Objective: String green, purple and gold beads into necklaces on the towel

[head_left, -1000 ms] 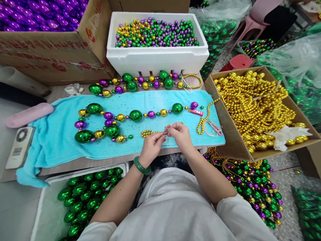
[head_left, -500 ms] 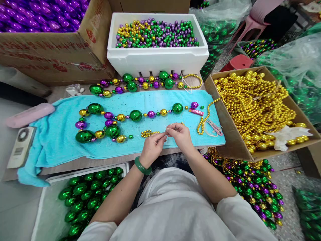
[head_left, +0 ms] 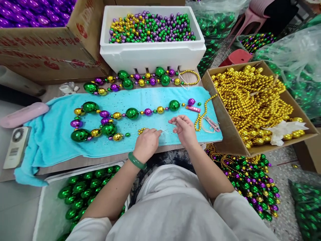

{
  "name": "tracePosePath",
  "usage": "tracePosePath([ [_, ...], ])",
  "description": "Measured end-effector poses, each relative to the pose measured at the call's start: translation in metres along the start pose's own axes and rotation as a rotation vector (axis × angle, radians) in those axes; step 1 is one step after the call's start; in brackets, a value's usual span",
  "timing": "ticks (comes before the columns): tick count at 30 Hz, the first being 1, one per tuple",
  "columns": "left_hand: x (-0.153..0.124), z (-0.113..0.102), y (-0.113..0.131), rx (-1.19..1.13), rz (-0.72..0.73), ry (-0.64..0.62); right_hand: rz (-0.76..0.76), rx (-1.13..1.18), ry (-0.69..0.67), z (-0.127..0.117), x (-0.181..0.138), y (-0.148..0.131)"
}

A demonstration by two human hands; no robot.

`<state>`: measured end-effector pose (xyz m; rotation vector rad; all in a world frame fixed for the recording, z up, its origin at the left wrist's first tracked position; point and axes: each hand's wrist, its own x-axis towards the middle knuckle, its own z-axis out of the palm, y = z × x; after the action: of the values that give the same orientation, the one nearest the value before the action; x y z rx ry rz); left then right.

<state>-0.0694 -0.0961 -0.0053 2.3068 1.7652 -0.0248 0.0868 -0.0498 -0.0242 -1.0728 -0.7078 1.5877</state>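
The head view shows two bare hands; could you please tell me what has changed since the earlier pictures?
The bare right hand, fingers spread, has moved to the right; the bare left hand has shifted slightly left, turning palm down. A thin pale thread now shows between them. Whether either grips it is unclear. The string of green, purple and gold beads stays on the turquoise towel.

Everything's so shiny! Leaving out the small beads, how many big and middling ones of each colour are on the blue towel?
Big green beads: 5
Middling gold beads: 5
Middling purple beads: 5
Total: 15
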Motion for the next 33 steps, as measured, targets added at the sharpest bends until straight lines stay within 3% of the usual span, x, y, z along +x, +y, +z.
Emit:
tracePosePath([
  [3, 0.002, -0.005, -0.003, 0.075, 0.06, 0.008, 0.021, -0.095, -0.061, -0.014, -0.002, 0.003],
  [10, 0.013, -0.027, -0.003, 0.213, 0.263, 0.141, -0.367, -0.808, -0.133, -0.036, -0.014, 0.018],
  [15, 0.032, -0.043, 0.0, 0.237, 0.391, 0.239, -0.313, -0.945, -0.193, -0.045, -0.018, 0.011],
  [21, 0.068, -0.062, 0.002, 0.142, 0.563, 0.163, -0.274, -0.739, -0.151, -0.049, -0.012, 0.001],
  [25, 0.087, -0.065, 0.01, 0.14, 0.636, 0.11, -0.235, -0.591, -0.013, -0.049, -0.007, 0.005],
  [27, 0.091, -0.067, 0.015, 0.103, 0.639, 0.189, -0.226, -0.514, 0.063, -0.053, -0.008, 0.008],
  [29, 0.093, -0.069, 0.015, 0.008, 0.574, 0.343, -0.233, -0.442, 0.122, -0.062, -0.012, 0.011],
  [33, 0.094, -0.05, 0.004, -0.255, 0.216, 0.584, -0.192, -0.353, 0.195, -0.083, -0.022, 0.014],
])
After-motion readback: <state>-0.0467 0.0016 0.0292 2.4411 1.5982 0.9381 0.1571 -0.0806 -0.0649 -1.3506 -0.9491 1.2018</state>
